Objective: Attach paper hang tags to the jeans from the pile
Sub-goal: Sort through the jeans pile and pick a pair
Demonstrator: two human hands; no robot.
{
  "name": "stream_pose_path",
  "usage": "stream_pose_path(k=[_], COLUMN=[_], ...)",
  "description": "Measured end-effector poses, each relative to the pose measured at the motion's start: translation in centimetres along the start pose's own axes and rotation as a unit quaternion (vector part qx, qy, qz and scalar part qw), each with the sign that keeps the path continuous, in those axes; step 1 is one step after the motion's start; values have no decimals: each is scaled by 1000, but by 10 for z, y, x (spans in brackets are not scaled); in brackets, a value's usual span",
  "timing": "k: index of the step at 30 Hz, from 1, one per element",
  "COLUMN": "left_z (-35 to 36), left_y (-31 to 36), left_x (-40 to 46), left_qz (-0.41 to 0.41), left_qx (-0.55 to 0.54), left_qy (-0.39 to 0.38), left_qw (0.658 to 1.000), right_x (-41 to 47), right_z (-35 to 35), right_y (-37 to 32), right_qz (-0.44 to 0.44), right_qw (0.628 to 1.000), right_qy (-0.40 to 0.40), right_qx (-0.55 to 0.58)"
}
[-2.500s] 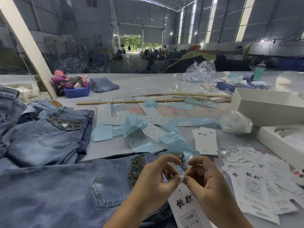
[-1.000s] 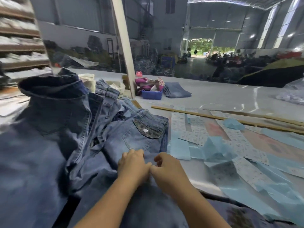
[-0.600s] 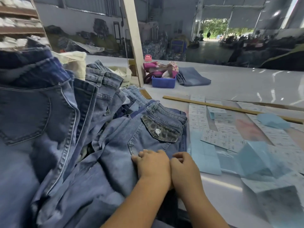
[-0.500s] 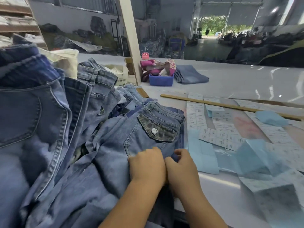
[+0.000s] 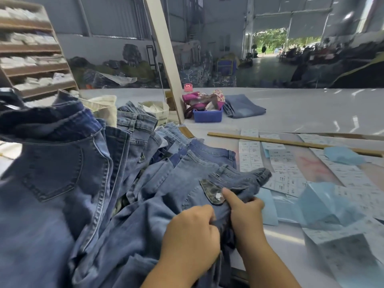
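A tall pile of blue jeans (image 5: 62, 183) fills the left half of the head view. On its right side lies a lighter pair of jeans (image 5: 187, 179) with a patterned pocket flap (image 5: 212, 193) and a white button. My left hand (image 5: 193, 233) grips a fold of this pair's denim. My right hand (image 5: 245, 206) grips the same pair just below the flap, thumb up beside the button. The waistband end is lifted and blurred at the right. No hang tag shows in either hand.
Sheets of white labels (image 5: 284, 169) and blue backing paper (image 5: 324, 204) cover the table (image 5: 291, 109) to the right. A long wooden ruler (image 5: 291, 143) lies behind them. A blue basket (image 5: 207, 116), folded jeans (image 5: 243, 106), a slanted white post (image 5: 166, 59) and shelves (image 5: 31, 59) stand farther back.
I have turned left from the hang tags to the jeans pile. Both hands came down on the pair with the patterned flap, and now grip and lift it toward me.
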State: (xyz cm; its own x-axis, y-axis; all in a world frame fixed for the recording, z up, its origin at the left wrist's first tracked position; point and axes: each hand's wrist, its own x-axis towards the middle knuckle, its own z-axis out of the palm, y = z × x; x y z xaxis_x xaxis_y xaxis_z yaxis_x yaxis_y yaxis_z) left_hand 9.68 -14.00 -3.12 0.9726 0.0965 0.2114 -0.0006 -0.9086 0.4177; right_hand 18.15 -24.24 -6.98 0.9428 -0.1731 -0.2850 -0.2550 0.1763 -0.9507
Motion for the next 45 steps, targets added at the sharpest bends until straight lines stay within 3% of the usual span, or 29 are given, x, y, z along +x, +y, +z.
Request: stream_pose_path(k=[5, 8, 11, 15, 20, 23, 26, 28, 30, 33, 37, 41, 43, 45], left_z=[-12, -7, -1, -7, -17, -21, -25, -23, -13, 1, -3, -18, -17, -3], left_y=[20, 40, 58, 57, 25, 8, -13, -35, -55, -66, -76, -83, -88, -95], left_x=[-18, -33, -47, -65, -61, -42, -6, 24, 48, 64, 76, 99, 110, 114], left_qz=[20, 14, -6, -15, -65, -84, -133, -180, -226, -249, -220, -108, -113, -148], left_qx=[-18, 65, 127, 121, -13, -78, -195, -132, -57, -5, -111, -83, -20, 117], left_qy=[-28, -52, -9, 57, -16, -49, 20, 49, -18, -87, -64, 78, 49, -16], left_qw=[999, 996, 992, 991, 998, 992, 972, 974, 972, 965, 967, 988, 992, 982], right_x=[-23, -50, -76, -87, -74, -51, -23, -11, -3, 3, 7, 9, 13, 18], right_z=[-18, -38, -55, -56, -19, 0, 13, 17, 18, 18, 20, 27, 34, 39], right_y=[-17, -33, -43, -48, -33, -28, -25, -22, -15, -5, 0, 4, 7, 11], right_qz=[-67, -122, -156, -150, -64, -51, -23, 2, 5, -14, -29, -68, -71, -63], right_qw=[995, 984, 980, 987, 988, 988, 989, 984, 974, 970, 966, 967, 967, 958], right_qy=[73, 108, 70, -11, -130, -144, -147, -140, -133, -121, -116, -107, -89, -77], right_qx=[35, 64, 101, 57, 59, 36, -14, -106, -183, -211, -229, -221, -228, -269])
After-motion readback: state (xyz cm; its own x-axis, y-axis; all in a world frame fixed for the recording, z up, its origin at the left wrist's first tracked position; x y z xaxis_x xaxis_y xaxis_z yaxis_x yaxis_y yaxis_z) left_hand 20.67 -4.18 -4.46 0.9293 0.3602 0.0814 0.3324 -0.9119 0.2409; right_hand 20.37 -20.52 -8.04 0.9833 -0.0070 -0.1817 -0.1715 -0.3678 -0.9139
